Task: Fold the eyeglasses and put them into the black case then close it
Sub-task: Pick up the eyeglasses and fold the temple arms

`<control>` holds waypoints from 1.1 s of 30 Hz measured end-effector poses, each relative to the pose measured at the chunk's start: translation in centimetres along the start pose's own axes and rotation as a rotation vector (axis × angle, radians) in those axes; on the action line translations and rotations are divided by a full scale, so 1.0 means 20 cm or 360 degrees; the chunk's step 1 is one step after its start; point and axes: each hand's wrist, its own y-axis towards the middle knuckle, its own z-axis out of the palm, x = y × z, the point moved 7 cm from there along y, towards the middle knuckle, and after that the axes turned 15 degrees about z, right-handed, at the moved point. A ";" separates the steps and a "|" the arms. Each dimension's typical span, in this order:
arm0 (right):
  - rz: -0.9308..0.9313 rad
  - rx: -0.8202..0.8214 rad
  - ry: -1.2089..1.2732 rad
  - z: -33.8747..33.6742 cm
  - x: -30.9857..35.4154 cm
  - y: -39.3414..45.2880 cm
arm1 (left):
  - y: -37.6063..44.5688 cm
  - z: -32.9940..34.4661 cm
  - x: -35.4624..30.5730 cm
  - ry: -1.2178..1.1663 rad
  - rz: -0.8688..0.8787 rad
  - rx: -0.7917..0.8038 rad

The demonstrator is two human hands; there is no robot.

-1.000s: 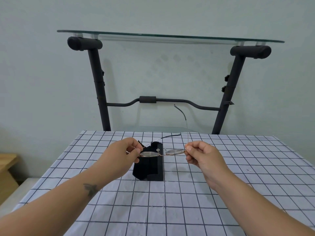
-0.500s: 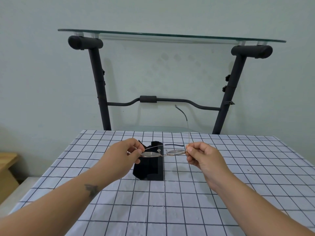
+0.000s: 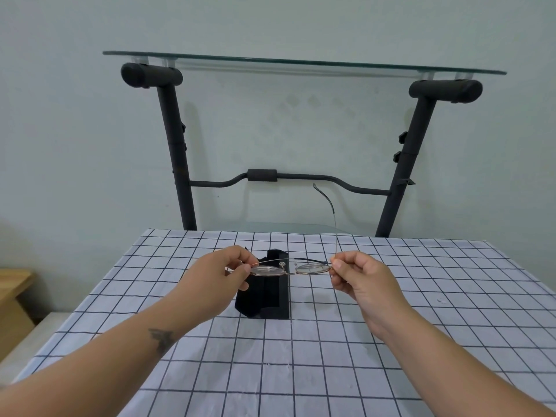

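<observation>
Thin gold-rimmed eyeglasses point(image 3: 311, 268) are held level above the table, lenses facing me. My left hand point(image 3: 216, 278) pinches the frame's left end and my right hand point(image 3: 359, 279) pinches its right end. The left temple lies folded flat behind the lenses. The right temple stands unfolded, pointing away and up, with its dark tip near the stand's crossbar. The black case point(image 3: 267, 296) sits open on the checked tablecloth point(image 3: 301, 371), just under and behind the glasses, partly hidden by my left hand.
A black metal stand point(image 3: 177, 152) with a glass top point(image 3: 301, 63) rises behind the table's far edge against a pale wall. A wooden piece of furniture point(image 3: 12, 293) stands low at the left.
The left temple has swung down from half open to flat behind the lenses. Both hands have kept their grip, and the right temple still points away.
</observation>
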 end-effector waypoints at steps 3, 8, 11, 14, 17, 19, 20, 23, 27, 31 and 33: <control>0.0000 -0.0004 0.0006 0.00 0.00 0.00 | -0.01 0.00 0.00 -0.0052 0.0008 -0.0023; -0.0038 -0.0009 -0.0006 -0.01 0.00 -0.01 | -0.01 0.00 0.00 -0.0082 -0.0011 -0.0095; -0.0054 0.0003 0.0005 -0.01 0.01 -0.01 | -0.01 -0.01 0.01 -0.0078 -0.0033 -0.0148; -0.0060 0.0001 -0.0016 0.00 0.01 -0.01 | 0.00 -0.01 0.02 -0.0086 -0.0045 -0.0171; -0.0061 -0.0002 -0.0028 0.00 0.01 -0.01 | 0.00 -0.02 0.03 -0.0095 -0.0050 -0.0184; -0.0065 -0.0010 -0.0036 0.00 0.01 -0.02 | 0.00 -0.01 0.04 -0.0098 -0.0045 -0.0187; -0.0069 -0.0014 -0.0043 0.00 0.01 -0.02 | 0.00 -0.02 0.04 -0.0101 -0.0047 -0.0192; -0.0083 -0.0031 -0.0085 0.00 0.01 -0.02 | 0.00 -0.02 0.05 -0.0099 -0.0074 -0.0210; -0.0098 -0.0043 -0.0112 0.01 0.02 -0.03 | 0.01 -0.04 0.05 -0.0086 -0.0080 -0.0219; -0.0107 -0.0042 -0.0160 0.01 0.02 -0.03 | 0.01 -0.04 0.04 -0.0093 -0.0081 -0.0218; -0.0115 -0.0044 -0.0198 0.01 0.02 -0.03 | 0.01 -0.04 0.04 -0.0098 -0.0085 -0.0220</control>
